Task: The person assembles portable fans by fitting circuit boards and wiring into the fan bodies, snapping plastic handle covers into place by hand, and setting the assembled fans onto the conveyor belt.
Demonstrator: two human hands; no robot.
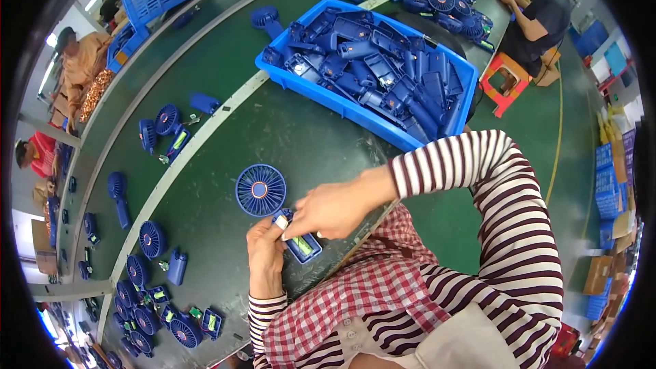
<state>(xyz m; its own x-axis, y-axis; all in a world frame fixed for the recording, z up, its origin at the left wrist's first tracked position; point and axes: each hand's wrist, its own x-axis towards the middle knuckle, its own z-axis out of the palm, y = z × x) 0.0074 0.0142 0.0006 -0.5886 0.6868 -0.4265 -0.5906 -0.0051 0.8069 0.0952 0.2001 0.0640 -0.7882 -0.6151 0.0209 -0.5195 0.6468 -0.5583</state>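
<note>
In front of me on the table lies a blue handheld fan [260, 190], its round caged head pointing away. Its opened handle [303, 247] shows a green-yellow battery inside the blue shell. My left hand [265, 249] is closed around the handle's left side near the neck. From the right, my right hand [335, 210] comes over the top of the handle with fingertips pinched together, almost touching the left thumb. A small white spot shows between the fingers; I cannot tell what it is. My fingers hide the join between head and handle.
A blue crate [328, 100] heaped with blue handle shells stands beyond my right arm. Several fans and opened handles [186, 331] lie at the lower left. More fans [441, 1] are piled at the far right near a co-worker [540, 17]. A conveyor edge [147, 198] curves along the left.
</note>
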